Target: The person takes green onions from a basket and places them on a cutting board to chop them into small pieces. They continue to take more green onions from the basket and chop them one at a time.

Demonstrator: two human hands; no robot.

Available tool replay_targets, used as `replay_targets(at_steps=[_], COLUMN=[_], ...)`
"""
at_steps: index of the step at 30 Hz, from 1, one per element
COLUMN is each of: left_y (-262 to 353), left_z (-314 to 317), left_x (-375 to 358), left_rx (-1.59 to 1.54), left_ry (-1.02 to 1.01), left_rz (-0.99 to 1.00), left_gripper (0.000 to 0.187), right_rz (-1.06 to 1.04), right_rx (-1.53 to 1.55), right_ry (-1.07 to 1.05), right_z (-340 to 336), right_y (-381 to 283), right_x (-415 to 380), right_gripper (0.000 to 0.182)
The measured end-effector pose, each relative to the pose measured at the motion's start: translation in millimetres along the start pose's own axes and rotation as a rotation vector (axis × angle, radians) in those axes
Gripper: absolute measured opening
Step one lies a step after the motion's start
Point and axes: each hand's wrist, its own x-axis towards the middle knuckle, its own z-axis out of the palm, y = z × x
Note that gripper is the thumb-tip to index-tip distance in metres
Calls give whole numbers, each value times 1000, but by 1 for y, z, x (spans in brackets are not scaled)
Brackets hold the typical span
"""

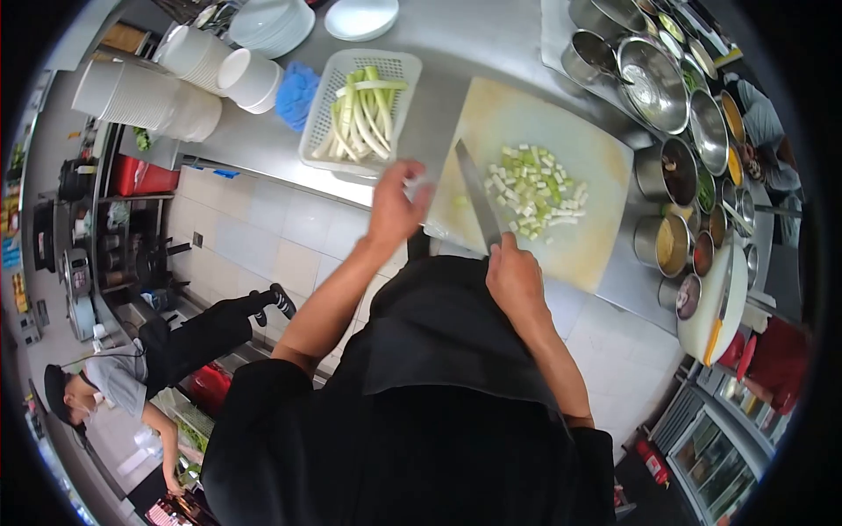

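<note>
My right hand (516, 272) grips the handle of a knife (479, 197), whose blade lies over the left part of the cutting board (605, 193). To the right of the blade is a heap of chopped pale green and white pieces (535, 188). My left hand (399, 203), slightly blurred, is off the board's left edge, near the lower right corner of a white basket (408, 68). Its fingers are apart and hold nothing that I can see. Long green and white stalks (361, 118) lie in the basket.
Stacked white bowls (145, 98), plates (272, 24) and a blue cloth or bag (298, 95) sit left of the basket. Metal pots and bowls (653, 83) line the right side. A co-worker (118, 377) is at the lower left, another person at the far right.
</note>
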Motion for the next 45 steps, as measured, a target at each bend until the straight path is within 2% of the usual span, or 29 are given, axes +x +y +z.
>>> replay_targets(at_steps=[3, 5, 6, 8, 9, 10, 11, 14, 18, 20, 21, 25, 27, 29, 31, 32, 33, 35, 36, 37, 38, 40, 43, 45], left_y=[-34, -79, -103, -139, -130, -117, -104, -110, -89, -78, -84, -109, -115, -110, -82, -63, -47, -17, -6, -24, -36, -21, -35, -38], left_z=[-42, -61, -64, -66, -65, -62, -60, -56, -65, -73, -72, -71, -70, -77, -84, -87, -88, -76, -70, -50, -27, 0, 12, 11], left_x=[72, 119, 139, 166, 168, 170, 174, 187, 200, 205, 206, 214, 217, 219, 212, 205, 195, 152, 121, 87, 54, 9, -15, -18], left_rx=[240, 432, 429, 524, 524, 676, 825, 894, 871, 681, 642, 470, 116, 78, 37, -81, -200, -335, -89, -158, -224, -72, 42, 12], left_ry=[222, 266, 275, 139, 145, 43, -61, -60, -16, 10, 54, 19, 126, 146, 163, 139, 111, -10, -97, -163, -168, -223, -182, -187], left_rz=[83, 151, 159, 92, 97, 0, -96, -82, 17, -83, -19, -60, -103, -144, -191, -188, -184, 21, 1, -59, 69, 89, 116, 76], left_gripper=[22, 26, 26, 29, 29, 31, 32, 36, 34, 28, 25, 25, 23, 23, 23, 22, 21, 19, 20, 21, 19, 17, 16, 17], right_rz=[-123, -114, -96, -98, -77, -53, 11, 91, 117, 70, 75, 108, 117, -70, 10, 85, 101, 53, 70, 129, 187, 159, 9, -17], right_rx=[109, 124, 136, 148, 195, 244, 317, 326, 309, 314, 319, 312, 300, 230, 246, 264, 264, 453, 451, 470, 493, 499, 134, 121], right_ry=[-119, -104, -93, -81, -27, 30, -6, 7, -25, -4, -4, -50, -50, 87, 0, -82, -82, -186, -181, -182, -186, -136, 109, 110], right_z=[18, 30, 33, 34, 32, 28, 22, 13, 12, 16, 15, 10, 15, 29, 9, 1, 0, -4, -8, -11, -10, 2, 13, 4], right_y=[9, 18, 24, 44, 52, 57, 62, 71, 77, 80, 79, 75, 80, 92, 76, 72, 75, 83, 83, 78, 73, 73, 62, 45], right_x=[9, 16, 21, 28, 29, 31, 35, 38, 39, 40, 40, 41, 41, 43, 39, 35, 31, 21, 16, 12, 9, 9, 5, 1], right_gripper=[24, 25, 27, 30, 30, 30, 29, 30, 30, 30, 30, 31, 31, 27, 32, 39, 39, 42, 42, 43, 43, 38, 27, 25])
